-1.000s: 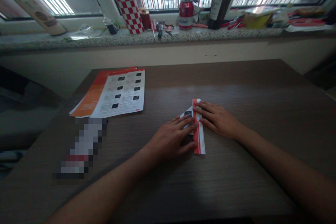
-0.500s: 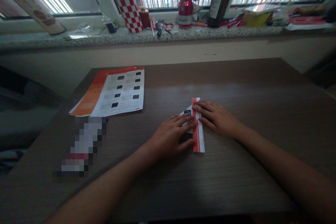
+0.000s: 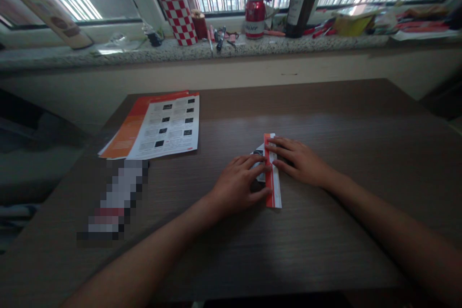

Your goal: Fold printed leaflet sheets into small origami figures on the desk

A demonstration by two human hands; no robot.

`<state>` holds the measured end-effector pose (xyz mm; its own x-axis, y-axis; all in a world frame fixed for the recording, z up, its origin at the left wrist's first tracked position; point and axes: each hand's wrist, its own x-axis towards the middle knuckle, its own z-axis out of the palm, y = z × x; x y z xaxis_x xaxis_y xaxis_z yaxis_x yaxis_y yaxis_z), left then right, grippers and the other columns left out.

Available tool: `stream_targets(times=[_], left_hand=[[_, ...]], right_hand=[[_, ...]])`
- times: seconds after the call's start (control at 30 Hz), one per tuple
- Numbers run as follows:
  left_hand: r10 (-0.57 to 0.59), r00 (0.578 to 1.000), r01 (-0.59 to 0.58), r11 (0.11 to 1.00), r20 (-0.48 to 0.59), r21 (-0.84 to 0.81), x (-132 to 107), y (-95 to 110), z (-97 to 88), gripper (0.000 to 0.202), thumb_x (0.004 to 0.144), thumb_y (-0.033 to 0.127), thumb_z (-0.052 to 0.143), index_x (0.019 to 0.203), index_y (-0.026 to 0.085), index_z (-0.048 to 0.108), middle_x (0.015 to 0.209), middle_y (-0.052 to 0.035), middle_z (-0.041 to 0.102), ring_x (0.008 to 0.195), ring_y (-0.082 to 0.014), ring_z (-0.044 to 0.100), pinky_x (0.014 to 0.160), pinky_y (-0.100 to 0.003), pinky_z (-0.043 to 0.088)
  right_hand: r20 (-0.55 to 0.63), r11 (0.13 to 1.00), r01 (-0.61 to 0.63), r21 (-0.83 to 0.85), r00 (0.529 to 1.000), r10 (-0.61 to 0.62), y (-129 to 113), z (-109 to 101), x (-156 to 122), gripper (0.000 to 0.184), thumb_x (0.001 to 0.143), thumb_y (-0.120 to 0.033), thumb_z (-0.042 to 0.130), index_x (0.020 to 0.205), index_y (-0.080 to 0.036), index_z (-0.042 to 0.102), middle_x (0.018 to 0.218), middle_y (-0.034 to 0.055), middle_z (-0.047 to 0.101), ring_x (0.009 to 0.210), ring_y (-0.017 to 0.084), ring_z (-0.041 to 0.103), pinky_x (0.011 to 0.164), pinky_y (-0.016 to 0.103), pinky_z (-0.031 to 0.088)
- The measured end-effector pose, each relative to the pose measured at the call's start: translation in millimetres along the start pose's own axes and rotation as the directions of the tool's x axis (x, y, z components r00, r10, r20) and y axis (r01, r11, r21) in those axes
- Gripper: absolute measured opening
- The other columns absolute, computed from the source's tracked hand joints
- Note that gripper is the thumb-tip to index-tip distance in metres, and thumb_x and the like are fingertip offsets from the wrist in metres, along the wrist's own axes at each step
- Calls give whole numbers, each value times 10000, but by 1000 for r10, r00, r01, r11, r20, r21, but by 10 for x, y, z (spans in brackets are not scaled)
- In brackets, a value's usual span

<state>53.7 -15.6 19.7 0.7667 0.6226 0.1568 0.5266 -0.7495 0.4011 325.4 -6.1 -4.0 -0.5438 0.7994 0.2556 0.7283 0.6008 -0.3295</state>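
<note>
A folded paper lies on the brown table, with a narrow orange and white strip running away from me and a printed, angled flap showing to its left. My left hand rests over the flap and the strip's left edge; its fingers are spread, the tips on the orange band. From the other side my right hand lies flat, fingers outstretched on the upper white part of the strip. Part of the flap is hidden beneath my left hand.
Printed sheets in orange and white lie at the table's back left. A pixelated object is nearer me. Along the windowsill stand a red can, a dark cup, a checkered red and white container and loose clutter.
My left hand has shifted slightly to the right across the strip, its thumb now on the orange band. My right hand stays nearly where it was. The view has tilted a little.
</note>
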Motion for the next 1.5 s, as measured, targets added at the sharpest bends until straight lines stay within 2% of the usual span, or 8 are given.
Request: stream_targets(times=[0.17,0.5,0.73,1.0,1.37,1.5], left_hand=[[-14,1000,14,1000,13,3,-6,17,-2,540,955,475,737,1440,279,605,1557,-71,548,1423,-315,512,1202,-528,422],[1,1000,-1,999,14,35,-22,17,-6,585,975,496,711,1494,266,569,1555,-77,571,1450,-309,515,1224,-528,413],[12,1000,-13,998,11,68,-28,15,-7,578,988,501,694,1502,268,566,1580,-81,542,1428,-318,541,1202,-517,454],[27,1000,-28,996,12,86,-21,19,-10,556,993,486,698,1475,236,577,1557,-81,570,1444,-291,535,1239,-487,421],[34,999,-35,996,15,81,-22,10,-1,574,982,479,721,1481,238,570,1564,-81,567,1446,-283,540,1247,-487,417],[28,999,-30,996,21,85,-19,13,-5,571,983,473,721,1482,240,573,1585,-78,546,1456,-273,530,1257,-474,400]], right_hand=[[-19,1000,-6,15,1000,6,-30,6,6,521,1069,-441,544,1570,-300,515,1629,107,506,1494,325,479,1192,581,440],[-31,1000,3,2,1000,-3,-29,23,5,525,1064,-434,558,1577,-342,494,1619,94,517,1506,319,466,1194,609,432],[-41,1000,1,-5,999,-2,-29,44,-4,544,1059,-433,566,1590,-352,477,1622,90,515,1501,322,472,1190,618,438],[-7,1000,-11,-23,1000,11,-22,44,-3,539,1070,-434,542,1596,-337,472,1643,93,485,1521,337,439,1205,631,418],[-21,1000,-1,-27,1000,0,-19,48,-11,559,1072,-428,545,1616,-383,427,1649,74,481,1512,328,456,1197,640,423],[-23,999,4,-33,1000,-4,-23,47,-8,543,1075,-436,535,1606,-358,450,1647,85,483,1519,317,448,1204,616,424]])
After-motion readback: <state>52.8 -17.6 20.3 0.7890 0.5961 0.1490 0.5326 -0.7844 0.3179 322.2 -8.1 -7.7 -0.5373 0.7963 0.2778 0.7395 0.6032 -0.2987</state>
